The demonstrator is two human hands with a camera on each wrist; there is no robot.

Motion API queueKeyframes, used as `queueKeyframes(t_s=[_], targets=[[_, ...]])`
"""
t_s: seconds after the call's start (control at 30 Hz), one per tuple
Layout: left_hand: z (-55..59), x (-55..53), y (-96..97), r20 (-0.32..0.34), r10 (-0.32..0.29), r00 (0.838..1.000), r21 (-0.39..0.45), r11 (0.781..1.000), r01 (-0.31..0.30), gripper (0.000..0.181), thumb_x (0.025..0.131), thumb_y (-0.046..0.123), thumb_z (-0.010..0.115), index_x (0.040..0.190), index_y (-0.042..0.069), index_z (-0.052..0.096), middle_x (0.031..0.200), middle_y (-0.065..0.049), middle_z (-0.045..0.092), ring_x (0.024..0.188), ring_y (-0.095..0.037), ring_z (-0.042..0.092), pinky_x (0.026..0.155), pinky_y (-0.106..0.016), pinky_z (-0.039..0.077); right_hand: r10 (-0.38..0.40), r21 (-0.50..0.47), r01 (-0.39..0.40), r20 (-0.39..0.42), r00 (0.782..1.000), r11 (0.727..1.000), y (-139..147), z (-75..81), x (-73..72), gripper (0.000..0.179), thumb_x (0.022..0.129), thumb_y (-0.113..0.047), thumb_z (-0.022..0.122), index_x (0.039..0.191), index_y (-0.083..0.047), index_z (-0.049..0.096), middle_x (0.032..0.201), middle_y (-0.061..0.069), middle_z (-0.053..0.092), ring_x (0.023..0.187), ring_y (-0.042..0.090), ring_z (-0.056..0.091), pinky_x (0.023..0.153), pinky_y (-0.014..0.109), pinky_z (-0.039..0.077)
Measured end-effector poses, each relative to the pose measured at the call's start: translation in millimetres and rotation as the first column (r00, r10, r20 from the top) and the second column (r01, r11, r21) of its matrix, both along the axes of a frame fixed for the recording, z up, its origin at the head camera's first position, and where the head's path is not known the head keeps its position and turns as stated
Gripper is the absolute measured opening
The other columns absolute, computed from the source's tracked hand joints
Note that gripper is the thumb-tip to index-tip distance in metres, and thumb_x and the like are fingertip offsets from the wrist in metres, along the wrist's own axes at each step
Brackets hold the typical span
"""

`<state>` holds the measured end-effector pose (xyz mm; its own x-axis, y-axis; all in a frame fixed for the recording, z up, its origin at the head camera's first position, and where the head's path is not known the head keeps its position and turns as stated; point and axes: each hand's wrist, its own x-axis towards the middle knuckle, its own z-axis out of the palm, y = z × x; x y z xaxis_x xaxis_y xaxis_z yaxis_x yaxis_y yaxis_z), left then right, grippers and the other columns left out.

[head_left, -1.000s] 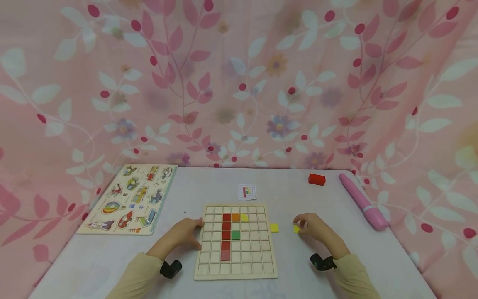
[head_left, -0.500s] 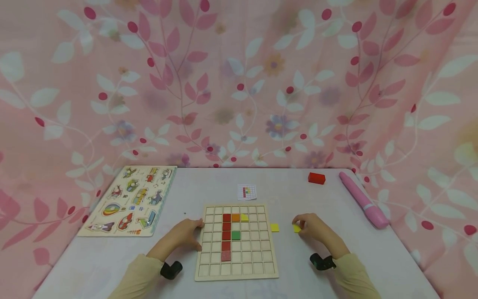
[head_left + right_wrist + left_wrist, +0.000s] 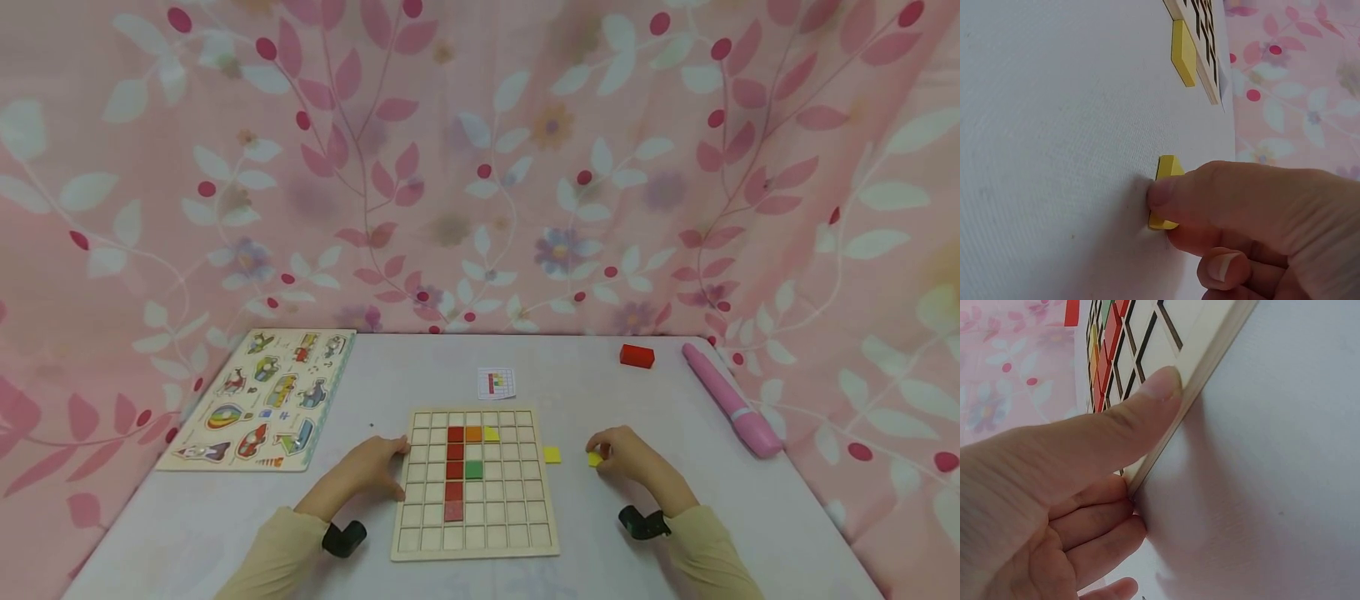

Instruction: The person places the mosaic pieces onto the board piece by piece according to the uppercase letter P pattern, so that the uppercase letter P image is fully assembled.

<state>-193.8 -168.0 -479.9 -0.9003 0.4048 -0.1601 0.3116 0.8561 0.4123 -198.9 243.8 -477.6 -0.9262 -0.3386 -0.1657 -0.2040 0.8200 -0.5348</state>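
My left hand (image 3: 366, 468) rests against the left edge of a wooden grid board (image 3: 517, 529). In the left wrist view its thumb lies on the board's rim, and the other fingers bend beside the edge. My right hand (image 3: 633, 462) pinches a yellow square tile (image 3: 1171, 165) between thumb and fingers, low over the white table. A second yellow tile (image 3: 552, 455) lies flat just off the board's right edge. On the grid, a column of red tiles (image 3: 454, 452) has an orange tile (image 3: 473, 434) and a yellow one (image 3: 491, 434) at its top right, with a green tile (image 3: 474, 470) lower down.
Beyond the board lies a small card (image 3: 497, 383) printed with a coloured grid pattern. A red block (image 3: 637, 356) and a pink marker-shaped object (image 3: 731, 402) are at the right. A picture puzzle board (image 3: 258, 400) lies at the left, before a floral curtain (image 3: 480, 167).
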Motion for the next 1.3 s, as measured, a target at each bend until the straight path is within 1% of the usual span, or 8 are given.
queueKeyframes(t_s=[0.13, 0.23, 0.5, 0.63, 0.73, 0.97, 1.13, 1.3], targets=[[0.3, 1.0, -0.7, -0.021, -0.020, 1.000, 0.007, 1.000, 0.020, 0.073, 0.050, 0.023, 0.086, 0.113, -0.002, 0.059, 0.118, -0.016, 0.055, 0.108, -0.033, 0.049, 0.091, -0.043, 0.037, -0.003, 0.002, 0.003, -0.008, 1.000, 1.000, 0, -2.1, 0.4, 0.023, 0.070, 0.003, 0.071, 0.089, -0.007, 0.065, 0.072, 0.001, 0.050, 0.069, 0.016, 0.046, 0.060, 0.028, 0.044], [0.5, 0.7, -1.3, -0.033, -0.030, 0.999, 0.005, 1.000, 0.030, 0.072, 0.051, 0.023, 0.086, 0.113, -0.002, 0.059, 0.118, -0.016, 0.055, 0.108, -0.034, 0.049, 0.091, -0.043, 0.037, -0.026, 0.001, 0.026, -0.005, 1.000, 1.000, -1, -3.0, 0.6, 0.022, 0.069, 0.003, 0.071, 0.087, -0.008, 0.064, 0.072, 0.001, 0.050, 0.069, 0.017, 0.046, 0.060, 0.028, 0.044], [1.1, 0.3, -1.3, -0.033, -0.025, 0.999, 0.001, 1.000, 0.025, 0.070, 0.052, 0.023, 0.086, 0.113, 0.000, 0.059, 0.119, -0.017, 0.054, 0.108, -0.034, 0.049, 0.090, -0.043, 0.038, -0.051, 0.001, 0.051, -0.002, 0.999, 0.999, -4, -1.2, -0.8, 0.020, 0.069, -0.002, 0.072, 0.082, -0.009, 0.059, 0.071, 0.001, 0.050, 0.068, 0.016, 0.046, 0.060, 0.027, 0.045], [1.6, 0.5, -1.2, -0.029, -0.028, 0.999, -0.001, 1.000, 0.028, 0.072, 0.052, 0.023, 0.086, 0.113, -0.001, 0.059, 0.118, -0.017, 0.055, 0.108, -0.034, 0.049, 0.090, -0.044, 0.038, -0.033, -0.015, 0.033, -0.007, 0.999, 0.999, -9, 3.0, -1.5, 0.020, 0.070, -0.004, 0.072, 0.082, -0.009, 0.057, 0.070, 0.002, 0.049, 0.064, 0.016, 0.046, 0.056, 0.027, 0.044], [2.5, 0.3, -0.8, -0.024, -0.022, 0.999, 0.000, 1.000, 0.022, 0.073, 0.052, 0.023, 0.086, 0.115, -0.001, 0.057, 0.116, -0.014, 0.056, 0.109, -0.033, 0.049, 0.091, -0.043, 0.037, -0.021, -0.022, 0.021, -0.017, 1.000, 1.000, -14, 6.3, -2.1, 0.020, 0.071, -0.005, 0.071, 0.083, -0.009, 0.055, 0.069, 0.001, 0.049, 0.062, 0.015, 0.046, 0.053, 0.026, 0.043], [4.2, -0.1, -0.9, -0.028, -0.018, 0.999, 0.003, 1.000, 0.018, 0.074, 0.052, 0.023, 0.086, 0.115, -0.001, 0.058, 0.114, -0.013, 0.058, 0.108, -0.032, 0.049, 0.091, -0.043, 0.037, -0.017, -0.033, 0.015, -0.046, 0.999, 0.999, -32, 11.2, -2.6, 0.022, 0.072, -0.007, 0.070, 0.084, -0.008, 0.052, 0.066, 0.000, 0.047, 0.059, 0.014, 0.045, 0.052, 0.025, 0.040], [3.9, 0.2, -1.1, -0.027, -0.017, 0.999, -0.002, 1.000, 0.017, 0.073, 0.052, 0.023, 0.086, 0.115, 0.000, 0.058, 0.115, -0.013, 0.057, 0.108, -0.032, 0.049, 0.091, -0.043, 0.037, 0.038, -0.057, -0.044, -0.102, 0.994, 0.997, -46, 15.0, -1.9, 0.022, 0.072, -0.007, 0.069, 0.085, -0.006, 0.051, 0.064, -0.001, 0.046, 0.059, 0.013, 0.044, 0.050, 0.025, 0.038], [3.1, 0.3, -1.5, -0.021, -0.017, 1.000, 0.006, 1.000, 0.017, 0.071, 0.052, 0.023, 0.086, 0.114, 0.000, 0.059, 0.120, -0.016, 0.054, 0.109, -0.033, 0.048, 0.091, -0.043, 0.037, 0.079, -0.082, -0.087, -0.101, 0.992, 0.993, -61, 17.0, -1.2, 0.024, 0.073, -0.008, 0.070, 0.089, -0.004, 0.052, 0.067, -0.001, 0.048, 0.060, 0.013, 0.045, 0.050, 0.024, 0.040]])
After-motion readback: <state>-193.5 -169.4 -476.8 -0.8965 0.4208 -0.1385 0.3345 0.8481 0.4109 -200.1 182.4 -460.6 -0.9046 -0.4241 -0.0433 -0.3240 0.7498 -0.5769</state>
